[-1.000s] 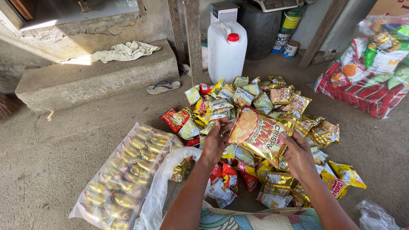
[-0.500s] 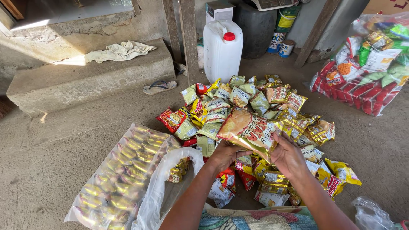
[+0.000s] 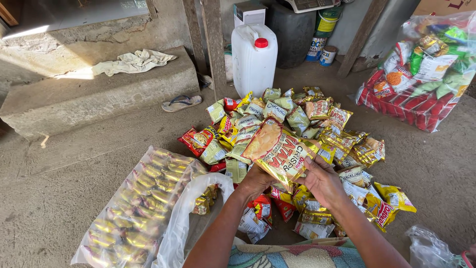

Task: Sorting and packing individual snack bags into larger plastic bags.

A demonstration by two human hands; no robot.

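Hands (image 3: 290,181) lift snack packets (image 3: 278,151) beside packet-filled clear bag (image 3: 136,208).

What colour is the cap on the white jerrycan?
Red: the cap on the white jerrycan, head view.

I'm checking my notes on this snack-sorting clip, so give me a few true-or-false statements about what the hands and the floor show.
1. Both hands, left hand and right hand, hold one yellow snack bag. True.
2. The white jerrycan has a blue cap. False: the cap is red.
3. A sandal lies by the concrete step. True.
4. The pile of small packets sits on a table. False: it lies on the concrete floor.
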